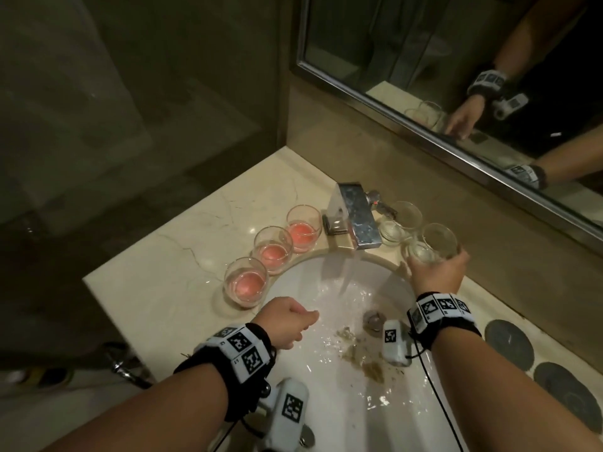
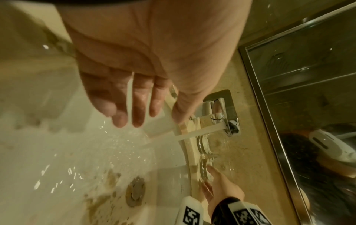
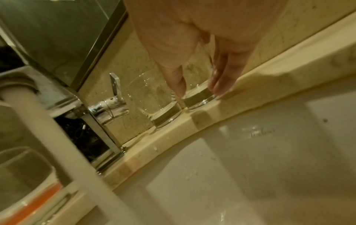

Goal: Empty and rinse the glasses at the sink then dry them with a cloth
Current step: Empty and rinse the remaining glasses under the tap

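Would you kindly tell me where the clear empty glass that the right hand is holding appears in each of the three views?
Head: clear empty glass at right, on the counter rim, gripped by the right hand.
Left wrist: lower right, at the basin's edge, fingertips on it.
Right wrist: upper centre, between thumb and fingers.
Shared landmark: the square chrome tap, water running.
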